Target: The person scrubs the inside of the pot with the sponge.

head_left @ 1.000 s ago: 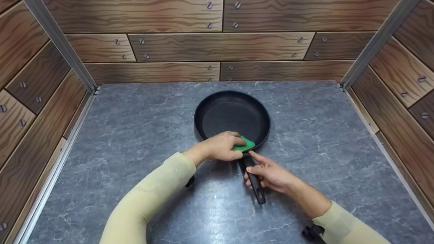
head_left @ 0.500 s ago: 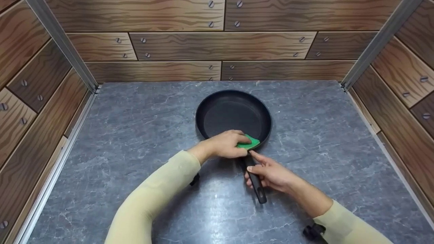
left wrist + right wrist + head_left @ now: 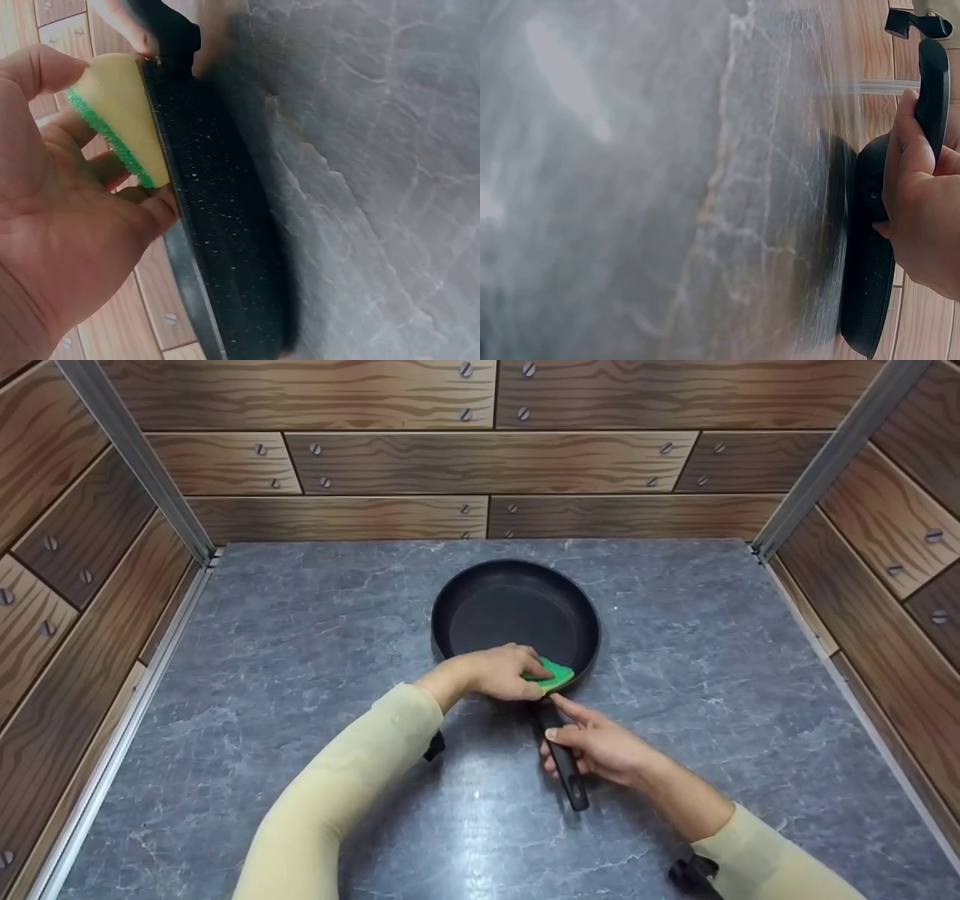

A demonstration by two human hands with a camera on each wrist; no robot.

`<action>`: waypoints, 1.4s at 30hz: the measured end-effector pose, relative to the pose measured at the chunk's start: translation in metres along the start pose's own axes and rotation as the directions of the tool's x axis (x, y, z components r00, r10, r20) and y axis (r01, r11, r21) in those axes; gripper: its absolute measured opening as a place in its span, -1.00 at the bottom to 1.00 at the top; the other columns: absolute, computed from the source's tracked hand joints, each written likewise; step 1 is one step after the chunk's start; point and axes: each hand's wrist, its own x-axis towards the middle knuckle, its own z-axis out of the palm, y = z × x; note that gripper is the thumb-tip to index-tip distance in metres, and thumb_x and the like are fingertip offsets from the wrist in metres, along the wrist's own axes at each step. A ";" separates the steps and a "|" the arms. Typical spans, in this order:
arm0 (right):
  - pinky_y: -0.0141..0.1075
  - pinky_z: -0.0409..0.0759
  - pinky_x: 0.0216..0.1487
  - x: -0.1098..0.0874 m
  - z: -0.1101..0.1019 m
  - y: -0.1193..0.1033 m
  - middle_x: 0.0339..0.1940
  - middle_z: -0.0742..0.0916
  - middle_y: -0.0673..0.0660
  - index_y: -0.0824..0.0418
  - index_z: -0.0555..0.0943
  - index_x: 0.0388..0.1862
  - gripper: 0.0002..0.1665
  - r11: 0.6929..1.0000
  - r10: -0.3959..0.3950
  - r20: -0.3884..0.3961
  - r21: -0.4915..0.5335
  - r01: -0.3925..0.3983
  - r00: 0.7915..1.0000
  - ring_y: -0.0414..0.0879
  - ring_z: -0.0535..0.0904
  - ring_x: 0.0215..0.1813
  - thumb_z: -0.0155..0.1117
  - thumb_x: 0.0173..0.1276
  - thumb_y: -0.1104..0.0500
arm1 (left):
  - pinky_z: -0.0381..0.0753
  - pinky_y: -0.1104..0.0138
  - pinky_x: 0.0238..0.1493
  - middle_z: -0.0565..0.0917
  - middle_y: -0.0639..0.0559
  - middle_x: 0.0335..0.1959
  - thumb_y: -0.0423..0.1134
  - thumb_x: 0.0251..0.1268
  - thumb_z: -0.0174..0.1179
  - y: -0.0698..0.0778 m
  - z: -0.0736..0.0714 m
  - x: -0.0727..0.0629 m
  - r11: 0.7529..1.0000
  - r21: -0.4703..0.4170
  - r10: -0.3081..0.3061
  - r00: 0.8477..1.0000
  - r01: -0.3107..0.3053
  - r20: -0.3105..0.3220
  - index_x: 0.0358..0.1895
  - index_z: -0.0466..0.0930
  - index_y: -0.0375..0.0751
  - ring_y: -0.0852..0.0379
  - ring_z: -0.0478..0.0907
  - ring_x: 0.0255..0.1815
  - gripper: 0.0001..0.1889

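Note:
A black frying pan (image 3: 514, 615) lies on the table, its handle (image 3: 568, 776) pointing toward me and slightly right. My left hand (image 3: 499, 671) holds a sponge (image 3: 556, 671) at the pan's near inner wall, beside where the handle joins. In the left wrist view the sponge (image 3: 127, 112) shows a yellow body and a green scouring side, pinched between thumb and fingers over the rim. My right hand (image 3: 604, 746) grips the handle, thumb on top and index finger stretched to the pan's edge. The right wrist view shows the fingers round the handle (image 3: 932, 97).
The grey marbled table (image 3: 300, 637) carries the pan. Wood-patterned panels (image 3: 480, 461) stand at the back and both sides, with metal posts (image 3: 142, 465) at the corners. A black wrist mount (image 3: 694, 874) sits at the right sleeve.
My left hand with the sponge has shifted a little right along the pan's near wall, then slightly up and away from me. My right hand stays on the handle.

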 end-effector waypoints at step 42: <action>-0.11 0.79 -0.10 -0.002 0.001 0.001 -0.16 0.76 0.23 0.13 -0.34 0.80 0.09 0.999 0.002 -0.012 0.032 -0.002 1.000 -0.04 0.79 -0.24 0.17 0.65 0.24 | 0.16 -0.09 0.60 0.06 0.06 0.76 0.07 0.57 0.11 -0.008 -0.002 0.058 0.916 0.398 -0.027 0.997 0.055 -0.075 0.68 0.22 0.35 -0.41 0.11 0.64 -0.34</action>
